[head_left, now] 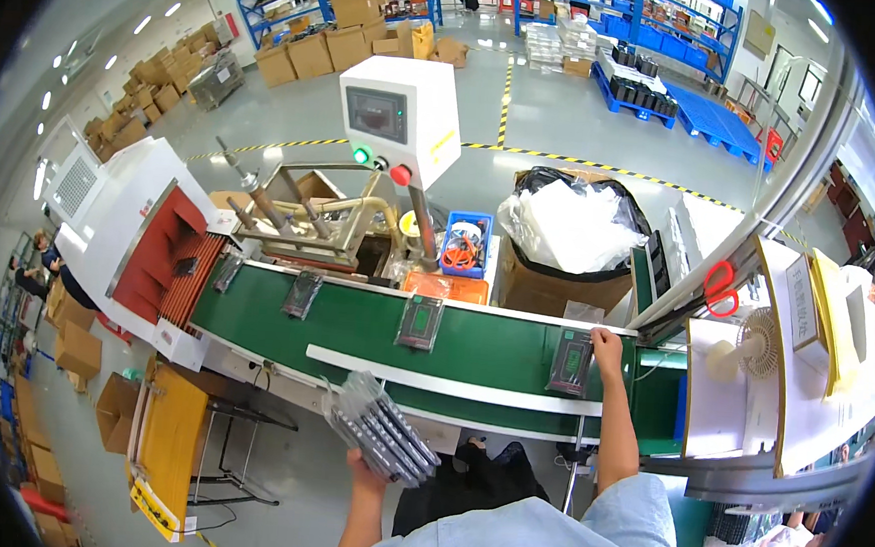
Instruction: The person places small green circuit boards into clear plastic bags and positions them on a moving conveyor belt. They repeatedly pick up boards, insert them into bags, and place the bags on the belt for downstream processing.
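My left hand [365,472] is closed under a stack of flat black boxes in clear plastic bags [384,433], held in front of the conveyor's near edge. At the right part of the green conveyor belt [493,342], my right hand [606,348] pinches the upper edge of another bagged black box [570,364], which has a green pattern on its face. A loose flap of clear plastic sticks out beyond it. Farther left on the belt lie a similar bagged box [419,323], a second bagged box [302,294] and a smaller-looking bagged box [227,272].
At the left end, the belt meets a white machine [124,239] with red curtains. A control box [402,121] stands behind the belt, near a blue bin of tools [466,243] and a carton of clear plastic [575,232]. A shelf with a small fan [757,343] is at right.
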Demonstrator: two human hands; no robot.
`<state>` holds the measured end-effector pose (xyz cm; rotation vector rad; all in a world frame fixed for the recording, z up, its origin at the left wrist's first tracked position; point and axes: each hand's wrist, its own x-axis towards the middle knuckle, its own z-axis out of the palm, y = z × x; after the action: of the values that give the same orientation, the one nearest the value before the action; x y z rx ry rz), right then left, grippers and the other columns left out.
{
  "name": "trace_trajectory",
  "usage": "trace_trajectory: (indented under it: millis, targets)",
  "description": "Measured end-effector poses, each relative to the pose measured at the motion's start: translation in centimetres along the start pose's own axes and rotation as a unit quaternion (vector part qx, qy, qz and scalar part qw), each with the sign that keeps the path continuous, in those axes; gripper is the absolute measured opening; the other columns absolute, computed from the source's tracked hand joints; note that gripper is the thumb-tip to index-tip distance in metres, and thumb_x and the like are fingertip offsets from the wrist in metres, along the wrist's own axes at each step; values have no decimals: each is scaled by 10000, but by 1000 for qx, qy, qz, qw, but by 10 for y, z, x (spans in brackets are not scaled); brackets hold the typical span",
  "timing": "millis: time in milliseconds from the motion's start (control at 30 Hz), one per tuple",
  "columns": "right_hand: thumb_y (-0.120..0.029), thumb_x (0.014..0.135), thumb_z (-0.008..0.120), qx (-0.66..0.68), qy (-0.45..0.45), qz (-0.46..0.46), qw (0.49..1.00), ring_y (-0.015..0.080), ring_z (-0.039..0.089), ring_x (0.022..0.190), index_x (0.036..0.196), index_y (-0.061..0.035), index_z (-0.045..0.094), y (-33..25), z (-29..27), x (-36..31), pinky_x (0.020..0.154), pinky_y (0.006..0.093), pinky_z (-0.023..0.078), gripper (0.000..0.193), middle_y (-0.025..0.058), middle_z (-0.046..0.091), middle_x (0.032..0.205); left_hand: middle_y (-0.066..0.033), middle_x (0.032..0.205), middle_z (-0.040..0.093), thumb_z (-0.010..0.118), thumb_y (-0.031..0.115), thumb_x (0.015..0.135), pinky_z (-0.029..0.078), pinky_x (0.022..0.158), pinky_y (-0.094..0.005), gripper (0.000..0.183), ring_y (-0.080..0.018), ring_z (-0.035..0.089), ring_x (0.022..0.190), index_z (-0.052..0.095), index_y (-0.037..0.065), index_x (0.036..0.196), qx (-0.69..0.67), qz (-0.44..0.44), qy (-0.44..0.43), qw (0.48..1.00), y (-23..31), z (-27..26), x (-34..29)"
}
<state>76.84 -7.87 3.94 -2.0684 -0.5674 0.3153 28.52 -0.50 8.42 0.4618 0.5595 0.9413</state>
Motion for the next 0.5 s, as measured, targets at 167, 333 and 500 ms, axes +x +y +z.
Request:
trace_trajectory:
  millis: [167, 333, 500]
  targets:
    - [-247, 803, 565, -7, 7, 10, 1000, 302, 581, 730, 830, -29, 643, 19, 73, 33, 670, 383, 441, 233, 162, 609, 732, -145, 1096, 568, 621, 355, 601, 465, 862, -469, 657, -323, 567, 973, 490, 39, 1162, -80, -23, 66, 994, -30, -20, 0]
    - [-268, 810, 563, -102, 50, 39, 993, 349, 544, 808, 815, -56, 651, -7, 134, 21, 716, 433, 424, 229, 179, 554, 816, -157, 1085, 577, 666, 225, 562, 460, 863, -480, 647, -337, 575, 956, 496, 12, 1149, -157, -60, 43, 985, -26, 15, -4]
    - [-325, 800, 585, -107, 35, 37, 993, 364, 549, 850, 962, -28, 588, -26, 153, 12, 735, 438, 433, 339, 186, 551, 873, -156, 1069, 583, 664, 294, 578, 481, 838, -459, 658, -327, 582, 946, 494, 18, 1151, -106, -63, 71, 990, -21, 15, 0]
